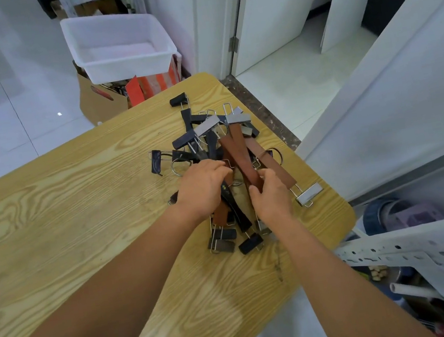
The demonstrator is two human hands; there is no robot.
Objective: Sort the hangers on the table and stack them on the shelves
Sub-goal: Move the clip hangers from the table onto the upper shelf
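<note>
A tangled pile of clip hangers [211, 140] lies on the right part of the wooden table [75, 210]. Some are black with black clips, others brown [237, 151] with silver metal clips [308, 193]. My left hand [203, 189] rests palm down on the middle of the pile, fingers curled over black hangers. My right hand [271, 198] grips the near end of a brown hanger that points away from me. One black clip [178, 99] lies apart at the far edge.
A white plastic bin [118, 46] sits on cardboard boxes [99, 100] beyond the table's far edge. A white metal shelf rack [422, 249] with assorted items stands at the right, close to the table's corner. White doors stand behind it.
</note>
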